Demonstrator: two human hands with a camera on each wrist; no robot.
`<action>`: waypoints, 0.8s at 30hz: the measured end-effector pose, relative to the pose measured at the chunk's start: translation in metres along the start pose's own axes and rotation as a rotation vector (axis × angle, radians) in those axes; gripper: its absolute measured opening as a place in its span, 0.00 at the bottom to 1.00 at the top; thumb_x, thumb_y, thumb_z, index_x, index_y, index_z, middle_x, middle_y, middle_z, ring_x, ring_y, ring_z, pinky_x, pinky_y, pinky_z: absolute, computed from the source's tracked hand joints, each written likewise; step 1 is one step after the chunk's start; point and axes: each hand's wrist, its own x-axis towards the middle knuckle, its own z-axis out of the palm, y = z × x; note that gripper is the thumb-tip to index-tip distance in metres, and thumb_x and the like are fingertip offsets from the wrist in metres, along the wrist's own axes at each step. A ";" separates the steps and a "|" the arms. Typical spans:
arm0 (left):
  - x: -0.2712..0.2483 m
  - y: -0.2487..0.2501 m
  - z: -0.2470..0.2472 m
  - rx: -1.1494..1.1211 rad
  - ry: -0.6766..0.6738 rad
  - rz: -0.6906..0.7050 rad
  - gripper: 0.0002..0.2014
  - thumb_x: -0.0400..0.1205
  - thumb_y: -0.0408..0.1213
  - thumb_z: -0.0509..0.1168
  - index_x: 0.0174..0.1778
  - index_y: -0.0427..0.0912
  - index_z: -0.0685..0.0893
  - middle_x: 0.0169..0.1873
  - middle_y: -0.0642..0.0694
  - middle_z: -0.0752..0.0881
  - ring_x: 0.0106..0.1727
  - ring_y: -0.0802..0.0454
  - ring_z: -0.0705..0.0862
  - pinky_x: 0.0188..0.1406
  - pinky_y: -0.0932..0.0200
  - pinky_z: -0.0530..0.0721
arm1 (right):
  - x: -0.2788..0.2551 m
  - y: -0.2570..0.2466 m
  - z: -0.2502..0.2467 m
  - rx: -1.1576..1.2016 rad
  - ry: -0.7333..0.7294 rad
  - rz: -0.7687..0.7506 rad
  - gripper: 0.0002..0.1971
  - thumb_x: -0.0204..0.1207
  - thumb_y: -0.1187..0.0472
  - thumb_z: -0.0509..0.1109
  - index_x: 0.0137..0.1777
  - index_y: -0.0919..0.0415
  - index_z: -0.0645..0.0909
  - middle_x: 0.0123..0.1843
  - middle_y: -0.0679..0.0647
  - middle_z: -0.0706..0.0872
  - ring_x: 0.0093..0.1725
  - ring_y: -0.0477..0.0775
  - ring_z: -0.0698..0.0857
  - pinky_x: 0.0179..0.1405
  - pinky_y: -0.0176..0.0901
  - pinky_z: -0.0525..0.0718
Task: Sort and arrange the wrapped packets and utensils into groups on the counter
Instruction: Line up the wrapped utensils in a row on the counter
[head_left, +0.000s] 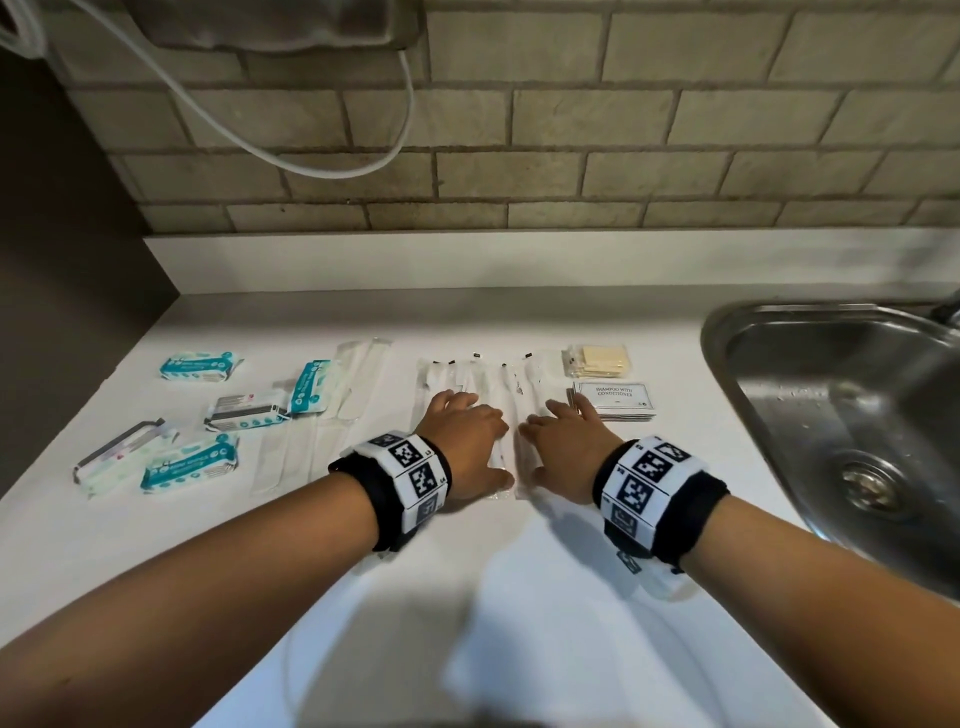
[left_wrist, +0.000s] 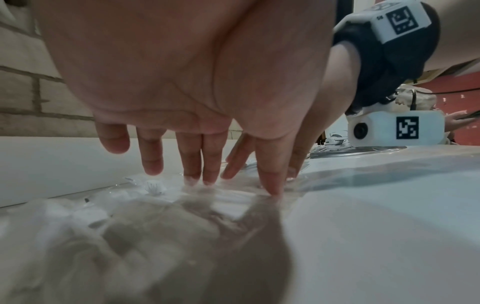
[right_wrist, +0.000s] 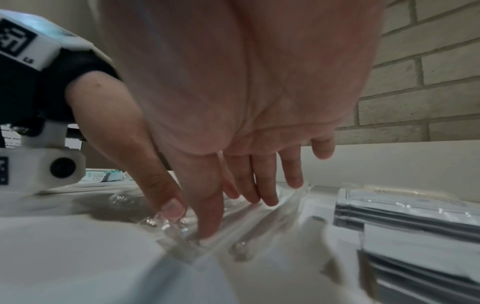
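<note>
Both forearms reach out over the white counter (head_left: 467, 597), each wearing a black wrist band with white coded tags. The left hand (head_left: 467, 447) lies palm down with fingers straight and slightly spread, pressing on the row of clear-wrapped utensils (head_left: 475, 374) in the middle of the counter. The right hand (head_left: 563, 444) lies just beside it, thumbs nearly meeting, its fingers also straight and resting on the same row of clear wrappers; the wrist views show fingertips (left_wrist: 272, 190) and thumb tip (right_wrist: 172, 208) touching the plastic film, with nothing gripped.

To the left, long clear sleeves (head_left: 332, 415) lie side by side, and farther left five teal and white packets (head_left: 189, 462) are scattered loosely, some overlapping.

Just right of the right hand sits a neat stack of white sachets printed "shampoo with conditioner" (head_left: 615, 397), touching or almost touching the little finger. Beyond that stack lies a small pile of pale yellow packets (head_left: 597, 361).

At the far right, a steel sink (head_left: 831, 405) is set into the counter. A brick-tiled wall (head_left: 571, 130) rises behind, with a white cable (head_left: 291, 161) hanging across it.
</note>
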 end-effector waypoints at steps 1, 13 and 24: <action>0.000 0.000 0.000 0.003 -0.006 0.001 0.34 0.77 0.62 0.64 0.77 0.49 0.72 0.81 0.51 0.68 0.84 0.43 0.55 0.81 0.44 0.46 | 0.000 0.000 -0.001 0.008 -0.001 -0.001 0.28 0.82 0.49 0.58 0.81 0.57 0.63 0.81 0.52 0.69 0.84 0.59 0.57 0.83 0.66 0.43; 0.003 0.012 -0.011 -0.031 0.008 0.036 0.34 0.79 0.60 0.63 0.80 0.51 0.68 0.82 0.51 0.66 0.85 0.44 0.53 0.82 0.39 0.42 | -0.005 0.010 -0.013 0.034 0.018 0.087 0.28 0.82 0.52 0.58 0.82 0.57 0.62 0.84 0.56 0.63 0.86 0.61 0.52 0.83 0.63 0.42; 0.013 0.018 -0.006 0.064 -0.086 0.048 0.38 0.79 0.66 0.59 0.82 0.53 0.64 0.84 0.50 0.62 0.86 0.42 0.50 0.81 0.35 0.39 | -0.017 0.005 -0.011 0.003 -0.054 0.093 0.33 0.79 0.48 0.63 0.82 0.59 0.62 0.84 0.58 0.63 0.86 0.60 0.52 0.84 0.64 0.43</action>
